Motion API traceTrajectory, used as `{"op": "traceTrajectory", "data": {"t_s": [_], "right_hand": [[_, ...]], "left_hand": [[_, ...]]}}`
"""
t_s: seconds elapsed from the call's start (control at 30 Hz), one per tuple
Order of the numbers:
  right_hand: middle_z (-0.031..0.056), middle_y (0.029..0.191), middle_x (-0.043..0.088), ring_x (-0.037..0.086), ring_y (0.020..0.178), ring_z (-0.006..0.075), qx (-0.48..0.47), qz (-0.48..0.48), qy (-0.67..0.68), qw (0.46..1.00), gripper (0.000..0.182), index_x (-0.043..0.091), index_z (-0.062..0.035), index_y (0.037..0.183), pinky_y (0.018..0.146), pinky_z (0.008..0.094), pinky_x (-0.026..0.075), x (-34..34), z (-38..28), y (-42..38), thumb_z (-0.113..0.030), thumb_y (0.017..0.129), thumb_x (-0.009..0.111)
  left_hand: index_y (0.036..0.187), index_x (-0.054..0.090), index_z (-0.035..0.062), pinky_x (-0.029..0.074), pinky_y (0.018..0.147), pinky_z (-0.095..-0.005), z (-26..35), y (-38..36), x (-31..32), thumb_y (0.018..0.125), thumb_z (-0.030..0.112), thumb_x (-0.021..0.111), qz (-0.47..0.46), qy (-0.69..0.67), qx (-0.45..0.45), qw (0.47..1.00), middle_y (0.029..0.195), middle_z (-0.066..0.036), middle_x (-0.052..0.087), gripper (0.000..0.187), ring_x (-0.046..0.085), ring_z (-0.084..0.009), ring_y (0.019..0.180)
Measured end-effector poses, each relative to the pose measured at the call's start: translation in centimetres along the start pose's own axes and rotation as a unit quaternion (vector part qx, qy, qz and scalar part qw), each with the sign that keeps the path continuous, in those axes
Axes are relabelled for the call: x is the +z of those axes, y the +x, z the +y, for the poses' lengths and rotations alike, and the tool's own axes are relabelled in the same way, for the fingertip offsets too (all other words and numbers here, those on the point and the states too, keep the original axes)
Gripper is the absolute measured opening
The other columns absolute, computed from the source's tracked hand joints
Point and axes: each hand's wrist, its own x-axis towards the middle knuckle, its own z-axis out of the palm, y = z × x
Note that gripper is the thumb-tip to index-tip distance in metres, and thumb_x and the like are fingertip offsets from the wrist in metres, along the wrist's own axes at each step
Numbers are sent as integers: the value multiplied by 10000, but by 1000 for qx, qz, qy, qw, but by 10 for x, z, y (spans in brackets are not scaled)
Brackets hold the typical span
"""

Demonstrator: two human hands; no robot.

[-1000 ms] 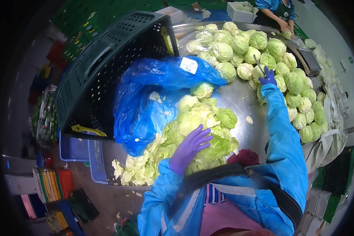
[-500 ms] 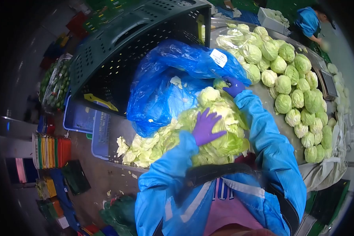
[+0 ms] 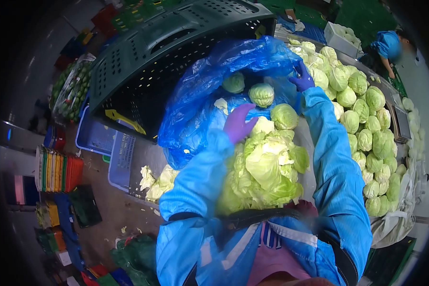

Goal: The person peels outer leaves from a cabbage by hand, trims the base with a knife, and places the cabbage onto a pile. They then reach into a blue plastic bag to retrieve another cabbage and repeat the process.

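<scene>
My left hand point(image 3: 239, 124), in a purple glove, is over the mouth of a blue plastic bag point(image 3: 195, 114), its fingers curved near loose cabbage leaves point(image 3: 267, 167). My right hand point(image 3: 302, 78), also gloved, has the bag's right edge between its fingers and thumb. The bag lies open inside a tipped dark green crate point(image 3: 148, 47). Two cabbage heads, one pale green point(image 3: 261, 95) and one further back point(image 3: 234, 83), lie in the bag. Another head point(image 3: 284, 117) rests at its mouth, beside the leaf pile.
Many cabbage heads point(image 3: 372, 124) are heaped on the right of the metal table. Blue baskets point(image 3: 121, 159) stand at the left, near a pile of leaf scraps point(image 3: 163, 183). A co-worker point(image 3: 387, 46) is at the far right, by a white box point(image 3: 341, 38).
My right hand has moved up and right, spreading the bag's mouth wider. Cabbage heads now show inside. My left hand has moved up off the leaves, which are bunched closer to me.
</scene>
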Motion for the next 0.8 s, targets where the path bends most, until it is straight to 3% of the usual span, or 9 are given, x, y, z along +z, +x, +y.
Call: {"op": "traceTrajectory", "data": {"t_s": [0.03,0.1,0.2,0.23,0.4,0.47,0.6,0.73,0.8], "right_hand": [[109,1288,527,595,659,169,-24,14,34,999,938,179,-168,1462,419,275,441,5,9,3,-174,697,723],[105,1267,543,584,631,162,-31,11,56,998,926,186,-155,1460,415,276,437,12,16,4,-159,700,714],[97,1170,595,592,669,159,-39,22,62,997,889,212,-120,1452,506,283,477,15,9,-8,-131,712,705],[90,1116,612,573,625,135,-50,39,39,997,840,254,-119,1436,455,266,443,17,9,-11,-121,728,707],[27,902,627,510,514,87,-81,47,4,996,629,427,-109,1327,410,241,407,13,13,-17,-126,760,699],[4,847,612,491,507,70,-66,34,33,997,499,500,-115,1231,416,230,400,13,13,-23,-137,772,694],[27,843,650,554,611,92,-12,22,168,985,397,534,-91,1149,491,233,430,3,-12,-62,-87,778,674],[8,804,637,507,569,54,-10,7,257,966,308,560,-78,1094,469,200,394,3,-4,-102,-124,807,662],[-8,782,623,491,551,58,14,-10,246,969,275,588,-75,1064,460,202,387,13,-3,-119,-151,809,659]], "left_hand": [[1234,514,75,411,969,-423,-24,16,8,790,280,676,3,0,1,1000,1294,-180,478,515,470,-349,1173],[1326,432,95,376,1003,-412,-62,49,27,747,270,721,36,112,100,988,1284,-171,479,671,459,-310,1194],[1380,331,87,363,1013,-440,-41,92,38,668,279,754,-26,229,36,972,1309,-198,434,850,428,-336,1213],[1415,241,99,370,1004,-472,-50,113,47,586,302,786,-84,264,27,961,1458,-213,195,1012,253,-399,1315],[1432,226,100,269,1072,-469,-72,143,82,543,351,795,-40,299,66,951,1467,-228,164,1085,182,-390,1353],[1414,274,85,229,1092,-445,-92,136,91,538,385,794,31,284,97,953,1451,-235,209,1062,201,-377,1351],[1229,492,53,428,918,-439,-79,103,50,529,383,828,39,52,-22,998,1131,-196,569,844,553,-345,1046],[1221,494,40,473,832,-386,-30,54,-8,643,235,804,130,-222,-85,963,1096,-142,598,684,582,-252,970],[1227,496,40,473,825,-361,-33,41,-20,649,214,802,143,-175,-59,972,1088,-131,599,676,572,-216,965]]}}
